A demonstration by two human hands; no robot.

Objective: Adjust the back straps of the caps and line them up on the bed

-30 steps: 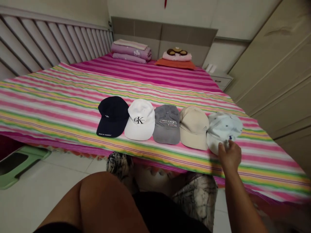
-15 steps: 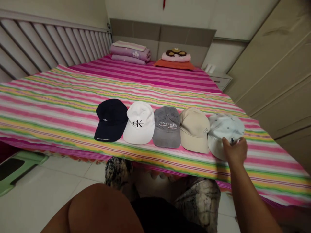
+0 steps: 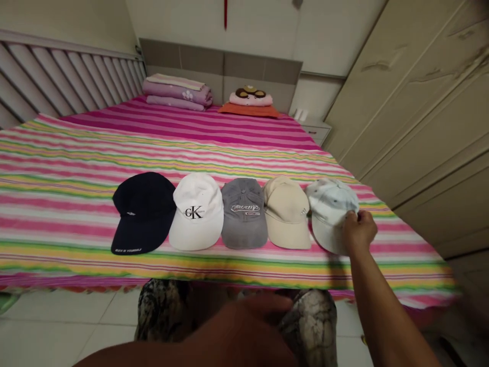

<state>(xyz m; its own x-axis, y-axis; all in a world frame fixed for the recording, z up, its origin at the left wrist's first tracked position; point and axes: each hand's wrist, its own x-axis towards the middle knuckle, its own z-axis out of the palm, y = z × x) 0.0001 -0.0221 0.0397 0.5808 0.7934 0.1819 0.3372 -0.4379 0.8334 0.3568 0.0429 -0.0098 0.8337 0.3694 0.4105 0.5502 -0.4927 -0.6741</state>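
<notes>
Five caps would be several: a row of baseball caps lies across the bed, brims toward me. From the left come a dark navy cap [image 3: 143, 211], a white cap [image 3: 196, 204] with black letters, a grey cap [image 3: 244, 214] with light script, and a beige cap [image 3: 287, 211]. At the right end is a pale blue cap [image 3: 330, 204]. My right hand [image 3: 359, 232] pinches its right side, fingers closed, covering part of the front. Low in front of my knees, my left hand [image 3: 260, 326] is blurred and dark, apart from the caps; its fingers are unclear.
A striped sheet [image 3: 76, 178] covers the bed. Folded purple bedding [image 3: 173, 94] and a pink and orange stack [image 3: 250, 102] lie by the headboard [image 3: 260, 71]. A nightstand [image 3: 315, 131] and wardrobe [image 3: 412, 127] stand right. My patterned trousers [image 3: 313, 321] show below the bed edge.
The view has shifted, so the bed and caps appear further left. My left arm has swung inward and its hand now shows. My right hand has moved to the pale blue cap's right edge.
</notes>
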